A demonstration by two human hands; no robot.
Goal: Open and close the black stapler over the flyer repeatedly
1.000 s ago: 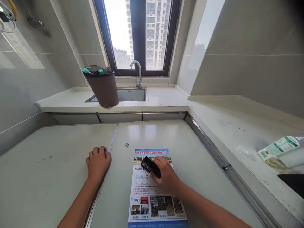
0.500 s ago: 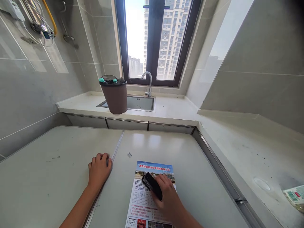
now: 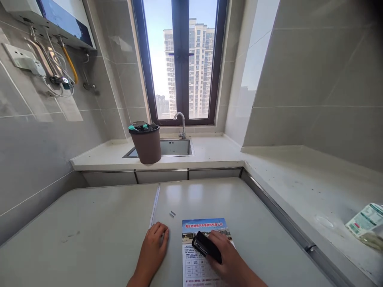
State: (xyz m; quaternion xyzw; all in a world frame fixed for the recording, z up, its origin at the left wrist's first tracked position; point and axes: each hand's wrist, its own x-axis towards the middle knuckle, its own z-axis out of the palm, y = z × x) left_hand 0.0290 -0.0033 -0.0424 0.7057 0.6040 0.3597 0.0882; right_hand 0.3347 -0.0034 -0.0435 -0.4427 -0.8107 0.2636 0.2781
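Observation:
My right hand (image 3: 227, 259) is closed around a small black stapler (image 3: 206, 246) and presses it on the top part of a printed flyer (image 3: 197, 255) that lies on the white table (image 3: 254, 223). My left hand (image 3: 153, 246) rests on the table just left of the flyer, fingers curled down with nothing in them. Two loose staples (image 3: 172, 214) lie on the table a little beyond the left hand.
A brown bin (image 3: 147, 142) with a bag and teal items stands on the counter by the sink (image 3: 175, 147) and tap (image 3: 181, 123) under the window. A plastic packet (image 3: 366, 223) lies on the right counter. A metal seam runs between table and counter.
The view has tilted up, so hands and flyer sit lower in the frame. My left hand has come closer to the flyer. The right hand still holds the stapler on the flyer.

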